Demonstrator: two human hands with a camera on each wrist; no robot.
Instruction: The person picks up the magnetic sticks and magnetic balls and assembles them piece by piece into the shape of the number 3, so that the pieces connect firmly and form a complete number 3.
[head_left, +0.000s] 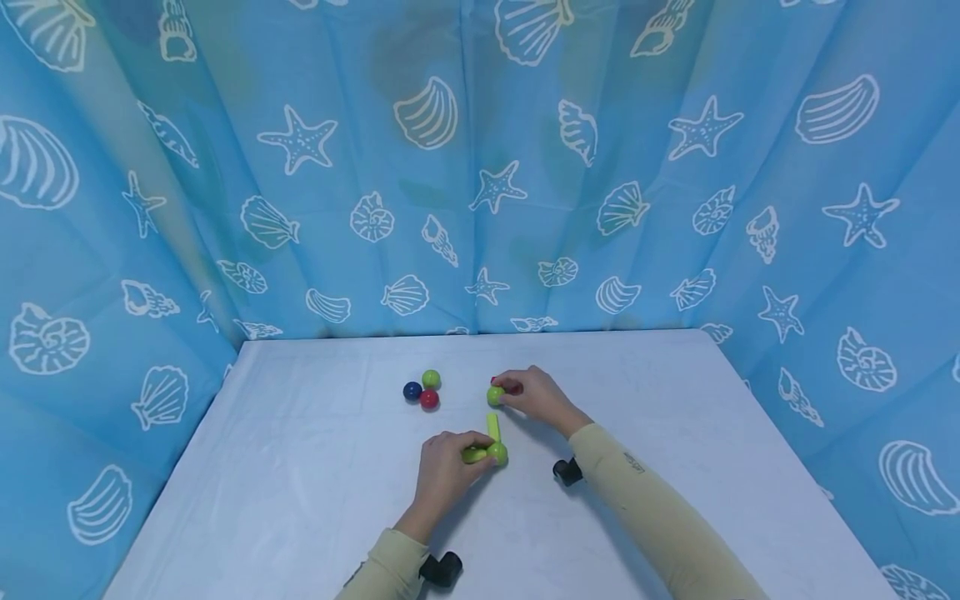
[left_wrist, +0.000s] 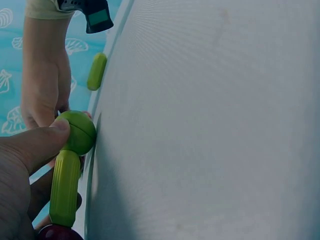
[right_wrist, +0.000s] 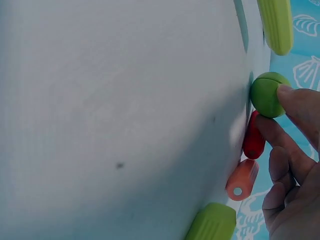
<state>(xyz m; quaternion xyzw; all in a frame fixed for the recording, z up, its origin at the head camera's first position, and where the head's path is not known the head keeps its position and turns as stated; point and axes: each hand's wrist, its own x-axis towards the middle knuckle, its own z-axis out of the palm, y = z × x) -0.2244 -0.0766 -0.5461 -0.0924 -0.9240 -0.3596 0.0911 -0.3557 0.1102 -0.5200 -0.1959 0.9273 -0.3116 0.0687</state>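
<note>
In the head view my left hand [head_left: 442, 467] pinches a green ball [head_left: 497, 453] joined to a yellow-green ribbed rod [left_wrist: 64, 187]. A dark red ball [left_wrist: 59, 232] sits at that rod's other end in the left wrist view. Farther up the table my right hand [head_left: 538, 397] holds a second green ball [right_wrist: 270, 95] between thumb and finger. Just below its fingertips, in the right wrist view, are a red rod [right_wrist: 254, 135] and an orange rod [right_wrist: 242, 180]. Another yellow-green rod [head_left: 492, 427] lies between the two held balls; whether it touches either is unclear.
Left of the right hand, a loose green ball [head_left: 431, 379], a blue ball [head_left: 412, 391] and a red ball [head_left: 429, 399] lie close together on the white table [head_left: 300, 483]. A blue shell-patterned curtain [head_left: 465, 250] rises behind the table. Each wrist carries a black device [head_left: 442, 570].
</note>
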